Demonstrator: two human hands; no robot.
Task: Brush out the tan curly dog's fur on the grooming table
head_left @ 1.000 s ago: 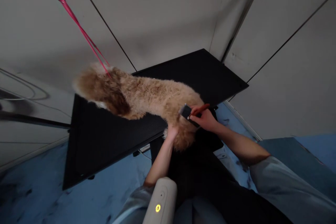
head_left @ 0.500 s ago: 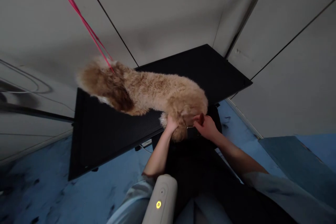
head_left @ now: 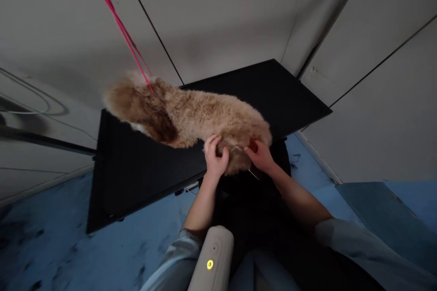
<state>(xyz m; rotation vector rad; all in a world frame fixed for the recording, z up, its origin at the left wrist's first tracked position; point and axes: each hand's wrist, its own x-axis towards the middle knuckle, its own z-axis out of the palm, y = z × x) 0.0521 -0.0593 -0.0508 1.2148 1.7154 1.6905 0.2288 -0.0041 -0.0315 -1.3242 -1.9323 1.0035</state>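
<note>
Fluffy tan curly-coated dog (head_left: 191, 116) stands on black ribbed surface (head_left: 143, 177), long axis left-right, rump nearest | left hand (head_left: 215, 157) cupped on hindquarter fur | right hand (head_left: 261, 155) closed on small dark tool (head_left: 255, 172) | both equally near.

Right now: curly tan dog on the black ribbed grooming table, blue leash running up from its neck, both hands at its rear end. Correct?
Not quite: the leash is red-pink, not blue, as the head view shows. The rest holds: the curly tan dog is on the black ribbed grooming table, and the left hand and right hand are both at its rear end.
</note>
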